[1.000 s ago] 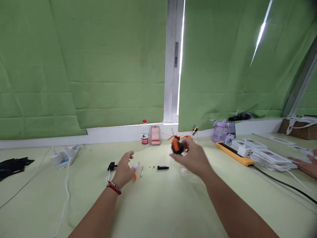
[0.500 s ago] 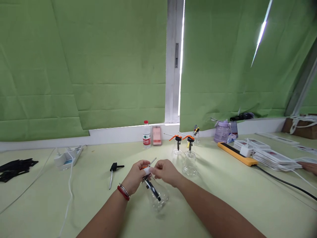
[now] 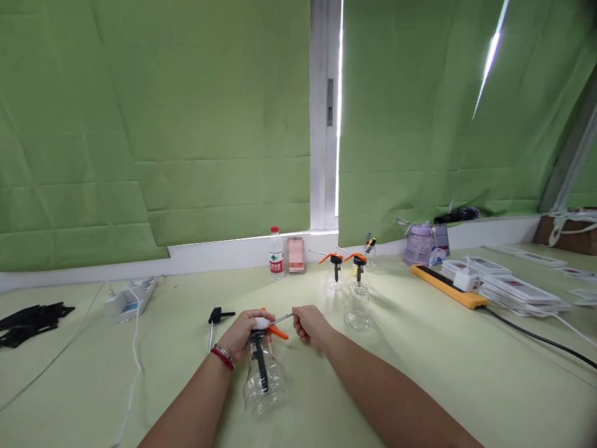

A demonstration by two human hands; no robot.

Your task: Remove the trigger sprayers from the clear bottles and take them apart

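My left hand [image 3: 239,336] is wrapped around the top of a clear pump bottle [image 3: 274,379], which leans slightly on the table. A black tube [image 3: 262,367] hangs inside the bottle. Its head carries a white cap [image 3: 261,323], an orange lever [image 3: 278,332] and a thin metal spout [image 3: 282,318] pointing right. With closed fingers, my right hand [image 3: 312,326] pinches the far end of that spout. Left of my hands lies a black pump head [image 3: 216,315] with a metal spout, partly hidden by my left hand's side.
Behind stand two bottles with orange levers [image 3: 336,258] [image 3: 357,258], an open clear bottle [image 3: 359,311], a red-capped water bottle [image 3: 276,255] and a pink box [image 3: 295,255]. Power strips [image 3: 133,298] [image 3: 448,287], a purple jug [image 3: 418,246], stacked white frames [image 3: 517,295] and black gloves [image 3: 35,320] flank them.
The bottle has swung more upright and left with my left hand. My right hand has moved from the white cap to the spout's end. A hand at the far right has gone from view.
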